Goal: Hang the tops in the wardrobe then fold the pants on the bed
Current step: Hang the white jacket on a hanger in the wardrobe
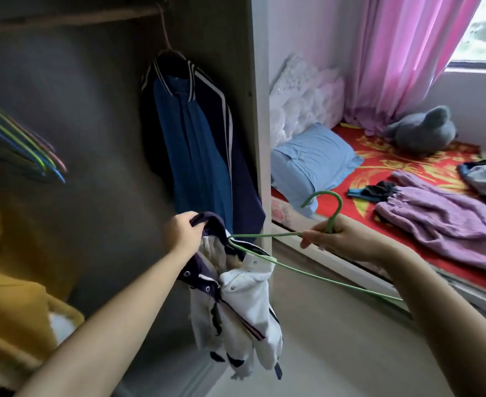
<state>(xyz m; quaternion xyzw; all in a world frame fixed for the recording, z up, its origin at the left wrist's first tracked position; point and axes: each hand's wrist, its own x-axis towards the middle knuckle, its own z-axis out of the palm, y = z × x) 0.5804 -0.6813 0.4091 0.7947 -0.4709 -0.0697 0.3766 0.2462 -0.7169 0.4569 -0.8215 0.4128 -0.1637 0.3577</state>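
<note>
Two hands cooperate; fingers of the left hand (183,233) clamp the white jacket (244,305) by its collar, spreading it; right hand (333,239) fingers clamp the green hanger (334,217), feeding one arm inside.

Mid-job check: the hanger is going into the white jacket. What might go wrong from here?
1. Only one end of the green hanger seems to be inside the neck of the white jacket, which hangs bunched from the left hand. The second shoulder may snag, or the jacket may slide off.
2. The right hand grips just below the hook, so the long free arm could swing into the blue top already hanging.
</note>
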